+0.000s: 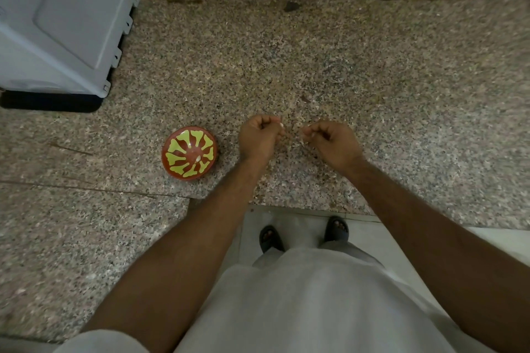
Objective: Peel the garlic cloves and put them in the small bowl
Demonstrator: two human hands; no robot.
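Nearest the camera, a pale garment (301,304) hangs over two dark sandals (336,229) on a light floor, at the edge of a speckled stone counter (372,71). Both bare forearms reach forward over that counter. The left hand (259,137) is curled, its fingertips pinching a small white garlic clove (281,125) at the side that faces the other hand. The right hand (332,142), just beside it and not touching, is also curled, thumb and fingers pinching a thin pale scrap of peel (314,135); a few more pale flakes lie on the stone beneath the gap between the hands. Left of the left hand, near but apart, stands the small bowl (189,153), red-brown with yellow-green shapes, one white clove inside. Far beyond and left of both hands sits a grey appliance (60,23) by the wall.
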